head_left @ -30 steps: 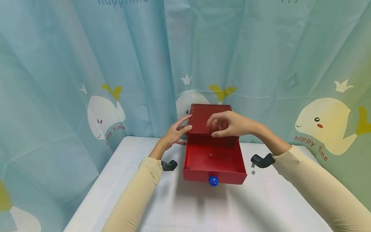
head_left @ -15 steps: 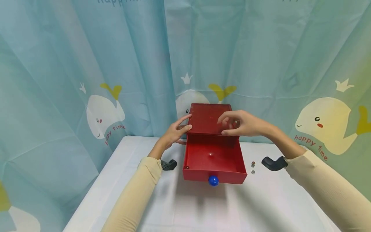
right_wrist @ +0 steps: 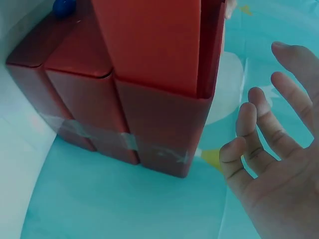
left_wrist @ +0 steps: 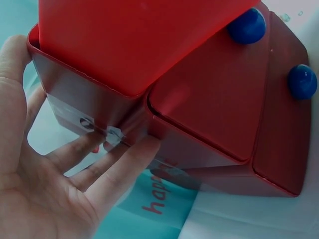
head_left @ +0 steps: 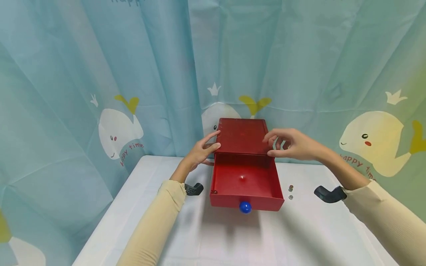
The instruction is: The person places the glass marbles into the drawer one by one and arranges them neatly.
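A red drawer cabinet (head_left: 243, 136) of three stacked drawers, joined at the sides with clear tape, stands at the back of the white table. Its top drawer (head_left: 244, 181) is pulled out, with a blue knob on the front. A small brownish round piece (head_left: 215, 192) lies in the drawer's front left corner. My left hand (head_left: 199, 153) rests against the cabinet's left side, fingers spread and fairly straight. At the cabinet's top right edge hovers my right hand (head_left: 293, 144), fingers loosely bent and nothing in them; the right wrist view shows a gap between this hand (right_wrist: 279, 144) and the cabinet.
Several small coin-like discs (head_left: 291, 188) lie on the white table (head_left: 166, 236), right of the drawer. Behind the cabinet hangs a blue-green curtain (head_left: 173, 74) with whale prints. Two lower drawers with blue knobs (left_wrist: 302, 81) are pushed in.
My right hand has moved to the right, from above the middle of the cabinet to its right edge. The left hand and the pulled-out drawer stay in place.
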Demonstrator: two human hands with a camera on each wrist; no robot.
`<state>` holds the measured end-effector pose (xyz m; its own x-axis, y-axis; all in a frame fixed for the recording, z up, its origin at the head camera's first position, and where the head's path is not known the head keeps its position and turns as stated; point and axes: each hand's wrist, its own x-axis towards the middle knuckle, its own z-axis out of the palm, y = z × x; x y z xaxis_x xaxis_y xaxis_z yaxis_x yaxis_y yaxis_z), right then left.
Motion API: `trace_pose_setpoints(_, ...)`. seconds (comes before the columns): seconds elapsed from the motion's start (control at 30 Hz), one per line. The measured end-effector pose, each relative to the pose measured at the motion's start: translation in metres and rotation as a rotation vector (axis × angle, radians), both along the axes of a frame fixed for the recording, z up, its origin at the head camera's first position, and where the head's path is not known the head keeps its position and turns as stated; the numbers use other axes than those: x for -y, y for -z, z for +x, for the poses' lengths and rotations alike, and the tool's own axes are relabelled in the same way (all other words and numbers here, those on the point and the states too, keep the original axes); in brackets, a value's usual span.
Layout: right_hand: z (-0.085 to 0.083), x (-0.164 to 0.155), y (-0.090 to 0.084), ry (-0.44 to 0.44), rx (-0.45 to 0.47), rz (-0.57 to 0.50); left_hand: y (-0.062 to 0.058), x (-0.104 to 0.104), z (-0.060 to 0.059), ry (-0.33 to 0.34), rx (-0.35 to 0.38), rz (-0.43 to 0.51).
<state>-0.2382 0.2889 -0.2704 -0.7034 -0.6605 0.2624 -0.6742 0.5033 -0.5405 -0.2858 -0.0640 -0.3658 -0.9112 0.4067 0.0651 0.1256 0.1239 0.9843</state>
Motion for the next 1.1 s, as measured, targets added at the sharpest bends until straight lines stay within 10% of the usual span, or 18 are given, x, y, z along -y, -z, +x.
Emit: trace_pose_setpoints(1.1, 0.029, -0.067, 0.031, 0.126, -0.058, -0.038, 0.002, 0.0, -0.002, -0.007, -0.004, -0.014)
